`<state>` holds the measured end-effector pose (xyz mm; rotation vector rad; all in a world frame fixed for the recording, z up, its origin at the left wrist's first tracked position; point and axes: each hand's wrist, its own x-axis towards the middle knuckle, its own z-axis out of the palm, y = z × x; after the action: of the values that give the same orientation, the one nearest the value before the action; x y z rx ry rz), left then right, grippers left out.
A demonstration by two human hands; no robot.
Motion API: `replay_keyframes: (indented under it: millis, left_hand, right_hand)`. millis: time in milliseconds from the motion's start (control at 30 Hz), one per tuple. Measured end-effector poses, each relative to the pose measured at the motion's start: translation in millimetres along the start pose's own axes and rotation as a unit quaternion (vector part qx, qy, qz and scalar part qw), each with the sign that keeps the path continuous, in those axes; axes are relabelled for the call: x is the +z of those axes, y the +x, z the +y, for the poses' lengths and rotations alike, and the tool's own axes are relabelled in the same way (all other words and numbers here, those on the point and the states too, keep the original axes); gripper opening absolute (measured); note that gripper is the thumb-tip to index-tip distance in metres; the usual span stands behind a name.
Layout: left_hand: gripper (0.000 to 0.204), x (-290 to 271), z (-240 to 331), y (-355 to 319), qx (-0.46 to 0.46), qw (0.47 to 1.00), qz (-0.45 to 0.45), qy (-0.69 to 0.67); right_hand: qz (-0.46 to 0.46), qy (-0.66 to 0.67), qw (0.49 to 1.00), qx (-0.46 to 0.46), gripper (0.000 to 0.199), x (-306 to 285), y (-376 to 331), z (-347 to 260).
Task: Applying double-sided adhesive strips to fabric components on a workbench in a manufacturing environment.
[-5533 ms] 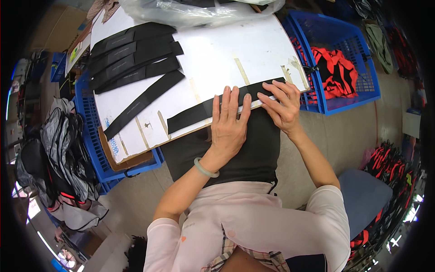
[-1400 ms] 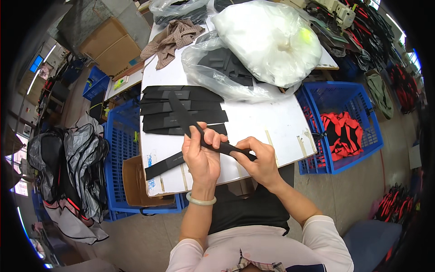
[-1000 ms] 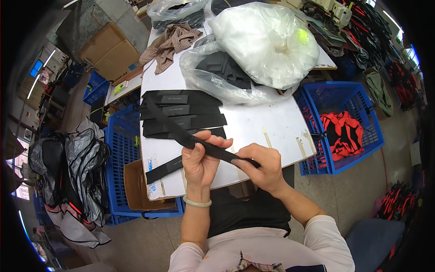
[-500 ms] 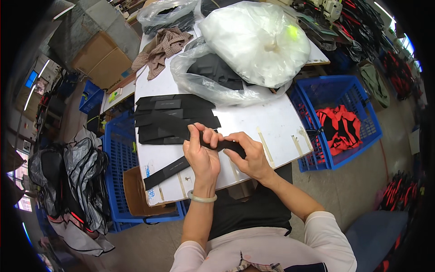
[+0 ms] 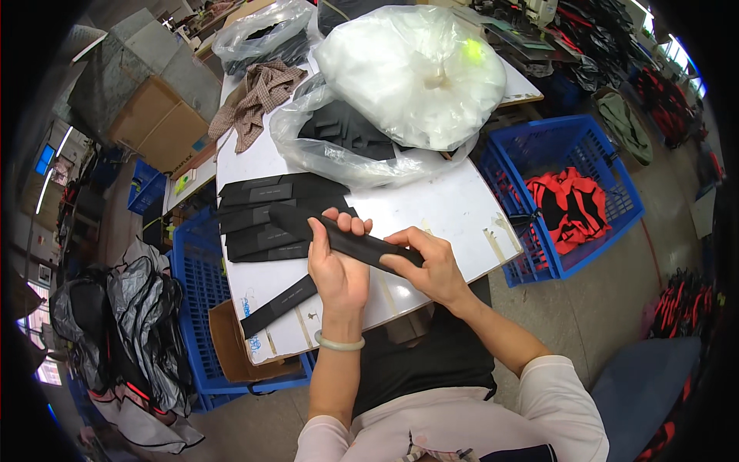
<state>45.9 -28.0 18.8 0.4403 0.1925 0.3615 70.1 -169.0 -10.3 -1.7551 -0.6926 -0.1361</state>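
A black fabric strip (image 5: 360, 245) runs slantwise through both my hands above the white table. My left hand (image 5: 339, 266), with a pale bangle at its wrist, has its fingers curled round the strip's middle. At the strip's lower right end, my right hand (image 5: 433, 269) grips it between thumb and fingers. Its upper left end reaches over a fanned stack of black strips (image 5: 258, 219) with small printed labels. Another labelled black strip (image 5: 279, 309) lies flat on the table, partly hidden behind my left hand.
A clear bag (image 5: 308, 150) of black pieces and a stuffed whitish bag (image 5: 408, 73) sit at the table's far side, near a brown checked cloth (image 5: 262, 96). Blue crates flank the table (image 5: 419, 204); the right crate (image 5: 566, 266) holds red-and-black fabric. A cardboard box (image 5: 231, 346) stands at lower left.
The strip, bunched and bent between my hands before, now lies straighter, with more of it showing. My hands have moved slightly apart, and the whole view has shifted a little.
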Motion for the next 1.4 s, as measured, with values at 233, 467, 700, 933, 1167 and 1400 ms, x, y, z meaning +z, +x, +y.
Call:
replay_keyframes:
  millis: [233,467,700,933,1167,1400]
  left_hand:
    - [0.033,-12,-16,1,-0.017,0.99,-0.133,0.039]
    - [0.043,-7,-26,2,0.047,0.98,0.083,0.172]
    - [0.042,-29,-2,-10,0.027,0.982,0.081,0.171]
    - [0.041,-29,-4,-22,-0.008,0.982,0.101,0.157]
    - [0.026,-10,-12,-30,-0.027,0.975,0.038,0.217]
    - [0.038,-1,-13,-36,0.011,0.98,-0.011,0.197]
  right_hand:
    - [0.01,0.013,1.0,0.008,0.033,-10,-2,-1]
    - [0.02,0.117,0.991,0.06,0.022,-2,-4,3]
    - [0.231,-0.158,0.957,0.071,0.02,-71,145,74]
    - [0.297,-0.274,0.903,0.147,0.019,-71,188,117]
    - [0.097,-0.066,0.992,-0.041,0.009,-50,58,5]
    - [-0.14,0.074,0.987,0.001,0.011,-31,35,-32]
